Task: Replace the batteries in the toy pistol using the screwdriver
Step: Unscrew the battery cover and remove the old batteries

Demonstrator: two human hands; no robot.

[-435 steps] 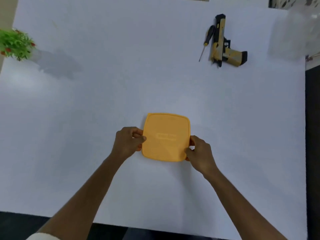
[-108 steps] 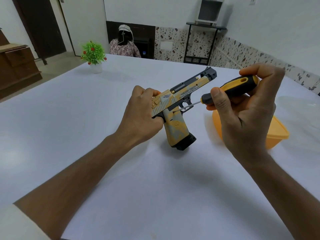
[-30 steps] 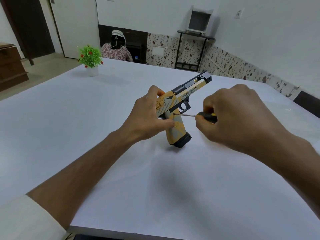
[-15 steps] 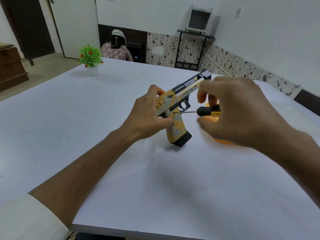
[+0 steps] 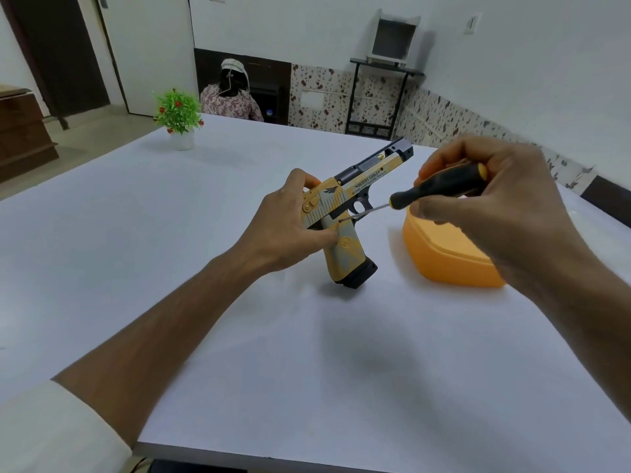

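the orange container (image 5: 447, 257) sits on the white table (image 5: 239, 353) just right of the toy pistol (image 5: 345, 230), its lid on, so what is inside it cannot be seen. your right wrist crosses in front of its near right corner and hides that part.

your left hand (image 5: 283, 230) grips the toy pistol around the back of the frame, thumb pressed on the upper grip, fingers curled behind where you cannot see them. the pistol stands with the butt on the table and the barrel tilted up and away to the right. lettering along the slide is partly readable, the smaller line under it is too fine to make out.

your right hand (image 5: 488, 199) holds the screwdriver (image 5: 433, 189) by its black and yellow handle, fingers curled over the top and thumb beneath. the thin shaft slants down to the left and its tip meets the pistol's side just above the grip; the screw itself is too small to tell.

far back on the table stands a small potted plant (image 5: 177, 117). beyond the table's far edge a person (image 5: 232, 93) sits facing away, lower body hidden by the tabletop.
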